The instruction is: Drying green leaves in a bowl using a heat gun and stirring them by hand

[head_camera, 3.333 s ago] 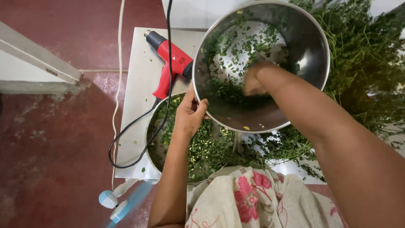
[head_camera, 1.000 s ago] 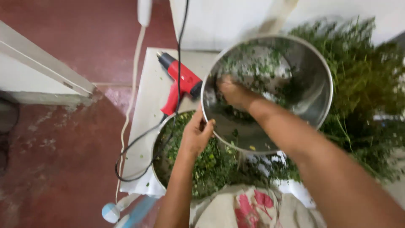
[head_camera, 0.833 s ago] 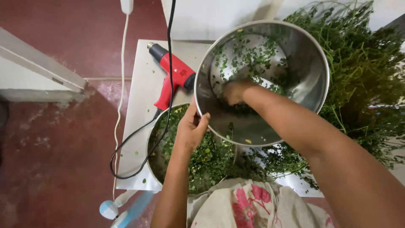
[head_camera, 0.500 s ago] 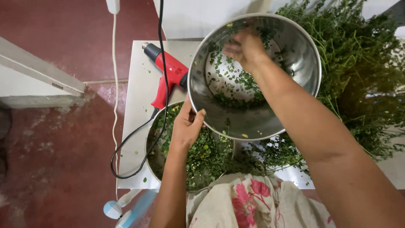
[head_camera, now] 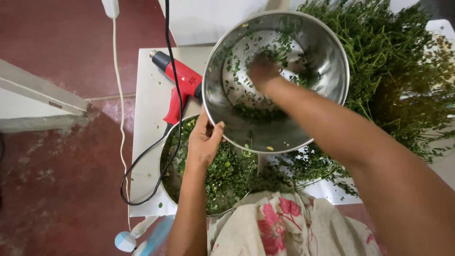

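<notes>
Currently, the left hand [head_camera: 204,142] gripped the tilted steel bowl [head_camera: 284,128] by its near rim above the leaf-filled pot [head_camera: 227,175], while the right hand [head_camera: 263,71], its grip blurred beyond telling, reached inside among the loose leaves [head_camera: 251,111].

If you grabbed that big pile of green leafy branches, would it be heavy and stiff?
Probably not. The pile of leafy branches is thin stems and tiny leaves, so it likely feels light and floppy for its size. Leaves seem to drop off easily: loose ones speckle the steel bowl where the right hand reaches, and some dot the white table.
</notes>
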